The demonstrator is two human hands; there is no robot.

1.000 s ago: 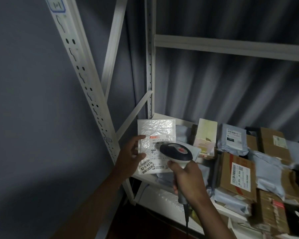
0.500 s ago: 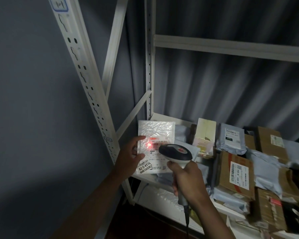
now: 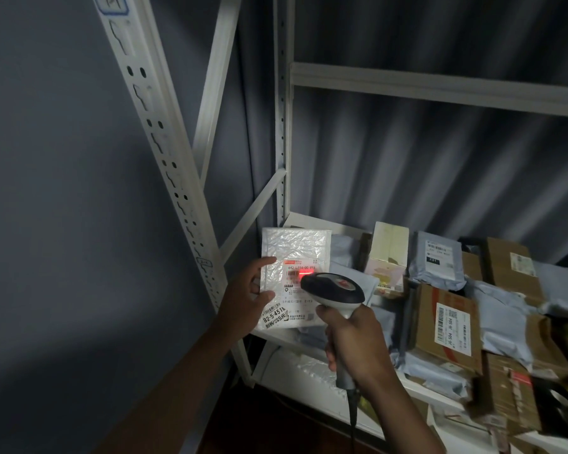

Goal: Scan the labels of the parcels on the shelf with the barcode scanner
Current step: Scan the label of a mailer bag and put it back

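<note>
The left hand (image 3: 243,298) grips a white bubble mailer (image 3: 294,257) upright at the shelf's (image 3: 312,221) left end. The right hand (image 3: 351,342) grasps the barcode scanner (image 3: 333,288), its red beam on the label (image 3: 300,280). Next, probably another parcel.

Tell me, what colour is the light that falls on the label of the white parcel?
Red: a red glow on the label of the white parcel, seen in the head view.

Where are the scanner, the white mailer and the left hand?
barcode scanner (image 3: 336,286): head view, top of its dark head.
white bubble mailer (image 3: 295,245): head view, bare upper face above its label.
left hand (image 3: 243,298): head view, back of the hand.
</note>
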